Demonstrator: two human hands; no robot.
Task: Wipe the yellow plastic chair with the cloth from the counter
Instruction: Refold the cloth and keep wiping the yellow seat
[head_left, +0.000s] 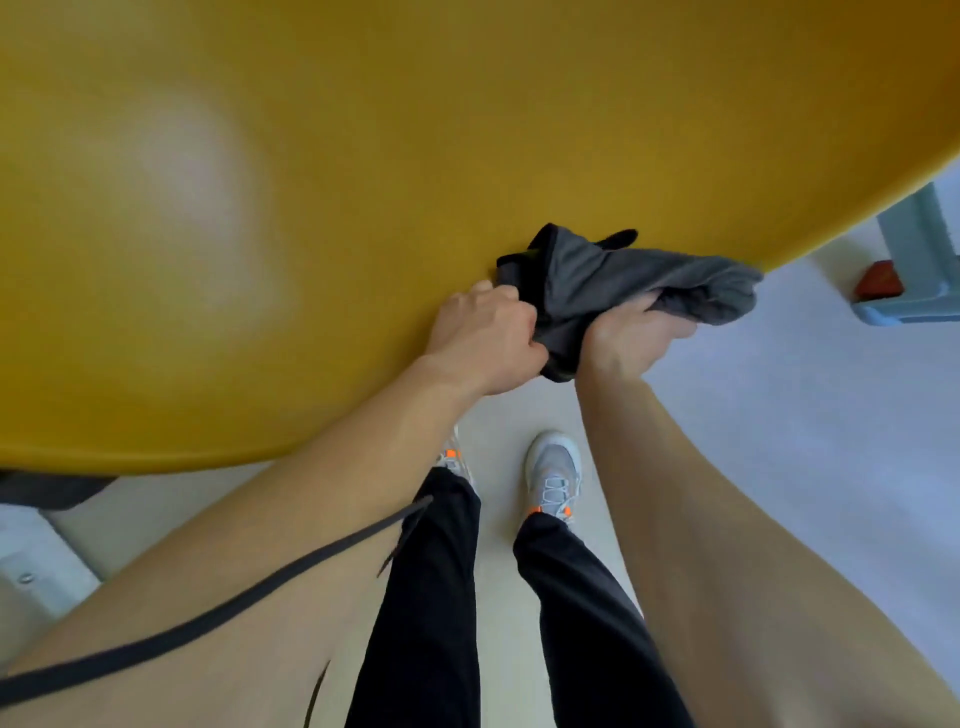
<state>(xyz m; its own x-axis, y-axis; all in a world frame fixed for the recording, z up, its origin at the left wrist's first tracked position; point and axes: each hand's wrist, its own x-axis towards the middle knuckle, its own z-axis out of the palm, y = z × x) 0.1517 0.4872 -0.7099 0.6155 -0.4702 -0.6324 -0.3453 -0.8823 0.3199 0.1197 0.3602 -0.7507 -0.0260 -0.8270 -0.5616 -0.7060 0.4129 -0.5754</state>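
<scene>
1. Yellow plastic chair fills the upper part of the view, very close and somewhat blurred; curved surface, lower edge sweeping from lower left up to the right; probably the seat, though hard to say.
2. Grey cloth bunched against that edge, right of centre, long axis running left to right, one end trailing past the chair over the pale floor.
3. Left hand closed tight on the cloth's left end.
4. Right hand curled under the cloth's right part, fingers wrapped into the folds.
5. No containers visible; grey shoes below.
</scene>
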